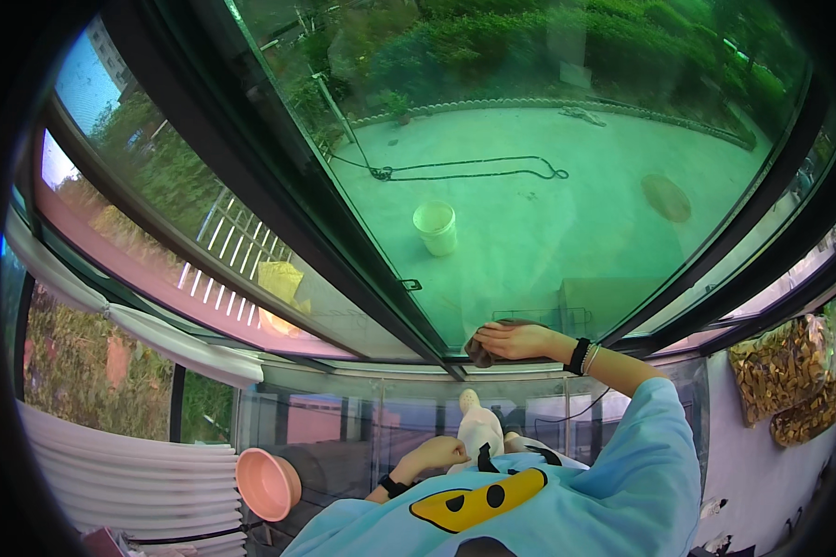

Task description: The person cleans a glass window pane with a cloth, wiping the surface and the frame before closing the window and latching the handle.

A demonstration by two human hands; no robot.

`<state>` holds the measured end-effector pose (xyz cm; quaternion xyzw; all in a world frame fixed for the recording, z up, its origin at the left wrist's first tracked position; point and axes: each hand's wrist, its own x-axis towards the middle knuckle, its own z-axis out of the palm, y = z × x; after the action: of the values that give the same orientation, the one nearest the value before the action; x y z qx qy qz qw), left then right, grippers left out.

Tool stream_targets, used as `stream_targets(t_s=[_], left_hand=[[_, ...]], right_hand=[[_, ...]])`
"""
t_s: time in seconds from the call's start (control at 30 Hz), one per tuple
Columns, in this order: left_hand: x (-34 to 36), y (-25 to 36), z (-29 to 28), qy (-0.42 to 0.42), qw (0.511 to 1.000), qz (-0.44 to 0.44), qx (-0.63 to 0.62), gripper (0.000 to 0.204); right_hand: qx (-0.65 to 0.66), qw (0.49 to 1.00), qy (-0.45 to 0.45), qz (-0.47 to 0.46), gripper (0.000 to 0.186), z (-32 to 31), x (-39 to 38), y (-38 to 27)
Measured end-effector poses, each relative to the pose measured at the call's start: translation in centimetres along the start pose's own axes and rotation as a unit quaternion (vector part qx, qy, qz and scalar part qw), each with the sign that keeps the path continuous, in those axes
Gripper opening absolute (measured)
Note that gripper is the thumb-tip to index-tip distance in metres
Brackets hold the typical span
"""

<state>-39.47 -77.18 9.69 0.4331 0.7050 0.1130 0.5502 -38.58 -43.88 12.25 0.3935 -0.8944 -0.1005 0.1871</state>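
Note:
My right hand (515, 340) presses a brown cloth (477, 352) against the bottom of a large green-tinted window pane (529, 255), beside the dark frame (344, 232). Its fingers lie over the cloth and hide part of it. Lower down, my left hand (441, 452) is held near my leg, its fingers curled in. Whether anything is inside it is hidden. A dark band circles each wrist.
A pink basin (269, 485) stands at lower left, next to a white ribbed curtain (130, 464). Through the glass show a pale bucket (436, 228) and a looped dark cord (474, 170) on the ground outside. Bags of brown dried pieces (782, 376) lie at the right.

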Motion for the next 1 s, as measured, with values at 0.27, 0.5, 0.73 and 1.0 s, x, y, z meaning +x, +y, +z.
stream_targets(t_s=[0.27, 0.5, 0.73, 1.0], left_hand=[[1.6, -2.3, -1.6, 0.091, 0.992, 0.080, 0.028, 0.029], [2.3, -0.7, -1.0, 0.102, 0.988, 0.108, 0.028, 0.028], [3.1, 1.0, 0.8, 0.070, 0.986, 0.147, 0.024, 0.025], [3.3, 2.5, 2.0, 0.024, 0.988, 0.151, -0.027, 0.025]], right_hand=[[-0.132, 0.960, 0.205, 0.136, 0.025, -15.4, -2.1, 3.5], [-0.310, 0.855, 0.350, 0.224, 0.031, -29.4, -5.5, 8.5], [-0.441, 0.708, 0.457, 0.308, 0.037, -41.0, -8.4, 13.1], [-0.420, 0.676, 0.524, 0.304, 0.035, -41.5, -7.2, 14.8]])
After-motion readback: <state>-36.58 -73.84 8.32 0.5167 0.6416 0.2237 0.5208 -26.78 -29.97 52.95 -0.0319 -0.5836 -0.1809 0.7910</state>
